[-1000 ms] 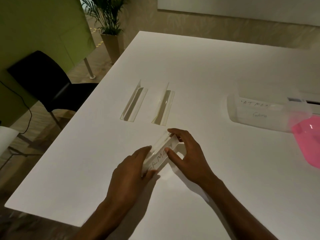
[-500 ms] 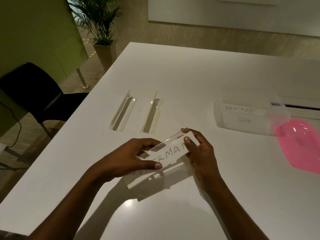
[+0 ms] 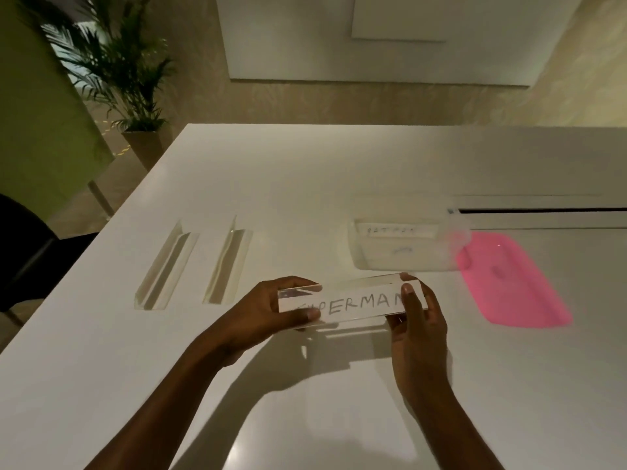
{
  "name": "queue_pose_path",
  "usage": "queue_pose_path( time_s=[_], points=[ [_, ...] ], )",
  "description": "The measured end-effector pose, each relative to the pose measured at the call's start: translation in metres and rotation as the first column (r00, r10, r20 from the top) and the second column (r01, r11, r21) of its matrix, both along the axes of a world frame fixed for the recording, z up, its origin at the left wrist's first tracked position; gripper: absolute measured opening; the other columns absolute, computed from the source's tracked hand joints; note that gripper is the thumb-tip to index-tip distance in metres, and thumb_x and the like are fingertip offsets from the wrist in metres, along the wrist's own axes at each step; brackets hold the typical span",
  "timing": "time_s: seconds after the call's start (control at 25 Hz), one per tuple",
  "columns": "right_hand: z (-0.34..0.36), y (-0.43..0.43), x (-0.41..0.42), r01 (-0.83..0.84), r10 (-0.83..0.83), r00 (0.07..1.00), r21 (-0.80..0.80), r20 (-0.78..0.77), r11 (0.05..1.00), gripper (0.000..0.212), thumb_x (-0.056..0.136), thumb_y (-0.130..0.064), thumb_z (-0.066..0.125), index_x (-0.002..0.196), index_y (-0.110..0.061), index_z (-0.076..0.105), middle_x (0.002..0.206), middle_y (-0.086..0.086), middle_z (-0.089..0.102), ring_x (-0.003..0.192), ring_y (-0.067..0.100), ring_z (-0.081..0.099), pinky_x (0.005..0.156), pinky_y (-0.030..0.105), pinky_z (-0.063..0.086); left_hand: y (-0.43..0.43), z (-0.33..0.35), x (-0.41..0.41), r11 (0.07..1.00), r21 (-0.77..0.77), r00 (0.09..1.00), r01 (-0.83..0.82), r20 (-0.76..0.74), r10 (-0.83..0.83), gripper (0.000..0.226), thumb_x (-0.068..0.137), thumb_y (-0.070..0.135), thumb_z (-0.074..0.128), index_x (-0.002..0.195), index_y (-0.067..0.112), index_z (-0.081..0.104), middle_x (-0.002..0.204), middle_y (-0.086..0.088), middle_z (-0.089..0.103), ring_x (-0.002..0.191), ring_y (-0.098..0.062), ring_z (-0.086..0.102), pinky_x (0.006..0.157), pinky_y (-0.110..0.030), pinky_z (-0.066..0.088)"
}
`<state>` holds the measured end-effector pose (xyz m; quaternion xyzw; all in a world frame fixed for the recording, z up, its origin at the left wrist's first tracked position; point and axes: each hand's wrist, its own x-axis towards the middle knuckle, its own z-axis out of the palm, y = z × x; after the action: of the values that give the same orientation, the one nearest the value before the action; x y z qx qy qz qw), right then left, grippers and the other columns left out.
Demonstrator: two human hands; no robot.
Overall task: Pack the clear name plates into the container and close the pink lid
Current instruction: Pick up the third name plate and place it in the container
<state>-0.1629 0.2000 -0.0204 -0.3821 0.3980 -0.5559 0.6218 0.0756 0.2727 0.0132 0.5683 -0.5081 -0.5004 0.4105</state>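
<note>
Bare left hand, right hand, forearms

Our left hand hides the first letters written on the held name plate. We cannot read the blurred writing inside the container.

We're over a broad white table, and its glossy top throws back a soft glare near our edge. Far right, a long dark slot is cut into the top. Beyond the table runs a beige patterned wall carrying a large white panel. Off to the left we've got a potted palm in a tapered tan planter, standing on a tan floor. Closer on that side there's a lime-green partition on a slim metal leg, and a black chair sits beside the table's left edge. The light is warm and dim.
</note>
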Motion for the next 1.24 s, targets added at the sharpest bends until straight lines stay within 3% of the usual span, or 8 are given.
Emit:
queue_pose_path(
  time_s=[0.08, 0.28, 0.48, 0.64, 0.8, 0.96, 1.12, 1.24],
  points=[
    [0.005, -0.015, -0.017, -0.009, 0.008, 1.000, -0.018, -0.030, 1.000, 0.019, 0.098, -0.029, 0.064, 0.115, -0.028, 0.071, 0.114, 0.018, 0.073, 0.116, 0.043, 0.065, 0.105, 0.060, 0.050, -0.021, 0.005, -0.012, 0.998, -0.050, 0.996, 0.026, 0.084, -0.022, 0.055, 0.072, 0.046, 0.089, 0.122, 0.033, 0.071, 0.120, 0.010, 0.074, 0.112, -0.012, 0.070, 0.084, -0.020, 0.058],
    [0.039, -0.080, -0.076, -0.276, 0.074, 0.846, -0.315, -0.528, 0.908, 0.033, 0.087, -0.028, 0.079, 0.116, -0.020, 0.064, 0.117, -0.002, 0.072, 0.113, 0.019, 0.068, 0.097, 0.040, 0.057, -0.072, 0.020, -0.026, 0.983, -0.157, 0.984, 0.091, 0.169, -0.064, 0.045, 0.070, 0.041, 0.093, 0.110, 0.028, 0.077, 0.110, 0.007, 0.078, 0.100, -0.014, 0.075, 0.075, -0.018, 0.057],
    [0.081, -0.154, -0.102, -0.690, 0.126, 0.369, -0.181, -0.921, 0.700, 0.054, 0.075, -0.051, 0.085, 0.125, -0.043, 0.064, 0.114, -0.023, 0.071, 0.106, -0.006, 0.064, 0.085, 0.011, 0.051, -0.127, 0.059, -0.031, 0.960, -0.226, 0.933, 0.164, 0.352, -0.076, 0.042, 0.067, 0.043, 0.094, 0.104, 0.032, 0.077, 0.098, 0.012, 0.080, 0.091, -0.008, 0.076, 0.068, -0.017, 0.056],
    [0.092, -0.205, -0.090, -0.685, 0.048, 0.385, -0.251, -0.922, 0.684, 0.032, 0.072, -0.060, 0.079, 0.102, -0.056, 0.069, 0.102, -0.038, 0.069, 0.095, -0.014, 0.065, 0.073, 0.003, 0.050, -0.171, 0.090, -0.034, 0.949, -0.269, 0.872, 0.167, 0.490, -0.014, 0.041, 0.067, 0.048, 0.092, 0.102, 0.034, 0.076, 0.096, 0.018, 0.078, 0.091, -0.002, 0.074, 0.065, -0.015, 0.055],
    [0.085, -0.252, -0.080, -0.683, -0.042, 0.399, -0.327, -0.916, 0.654, 0.033, 0.080, -0.043, 0.081, 0.109, -0.030, 0.074, 0.098, -0.023, 0.075, 0.094, -0.001, 0.069, 0.078, 0.020, 0.058, -0.211, 0.098, -0.043, 0.952, -0.280, 0.764, 0.121, 0.638, 0.091, 0.044, 0.065, 0.046, 0.093, 0.103, 0.032, 0.076, 0.095, 0.018, 0.074, 0.086, 0.006, 0.068, 0.058, -0.007, 0.049],
    [0.074, -0.285, -0.065, -0.729, -0.105, 0.195, -0.215, -0.975, 0.649, 0.030, 0.083, -0.027, 0.082, 0.109, -0.015, 0.074, 0.109, -0.001, 0.077, 0.098, 0.019, 0.070, 0.087, 0.044, 0.056, -0.245, 0.083, -0.060, 0.960, -0.250, 0.651, 0.124, 0.751, 0.112, 0.040, 0.067, 0.030, 0.093, 0.101, 0.019, 0.077, 0.096, 0.004, 0.075, 0.082, -0.009, 0.067, 0.063, -0.014, 0.047],
    [0.062, -0.299, -0.055, -0.670, -0.140, 0.006, -0.109, -0.990, 0.734, 0.041, 0.083, -0.033, 0.080, 0.121, -0.022, 0.070, 0.125, 0.001, 0.072, 0.116, 0.025, 0.066, 0.098, 0.044, 0.052, -0.268, 0.060, -0.069, 0.982, -0.164, 0.531, 0.096, 0.843, 0.089, 0.039, 0.073, 0.029, 0.089, 0.106, 0.017, 0.073, 0.103, -0.001, 0.071, 0.080, -0.017, 0.064, 0.066, -0.025, 0.046],
    [0.048, -0.303, -0.055, -0.651, -0.200, -0.054, -0.117, -0.978, 0.750, 0.038, 0.086, -0.036, 0.077, 0.121, -0.024, 0.069, 0.124, 0.000, 0.071, 0.115, 0.025, 0.065, 0.095, 0.042, 0.052, -0.279, 0.044, -0.077, 0.980, -0.153, 0.374, 0.126, 0.923, 0.095, 0.039, 0.077, 0.035, 0.085, 0.110, 0.022, 0.068, 0.107, 0.001, 0.065, 0.097, -0.020, 0.062, 0.073, -0.028, 0.041]
  ],
)
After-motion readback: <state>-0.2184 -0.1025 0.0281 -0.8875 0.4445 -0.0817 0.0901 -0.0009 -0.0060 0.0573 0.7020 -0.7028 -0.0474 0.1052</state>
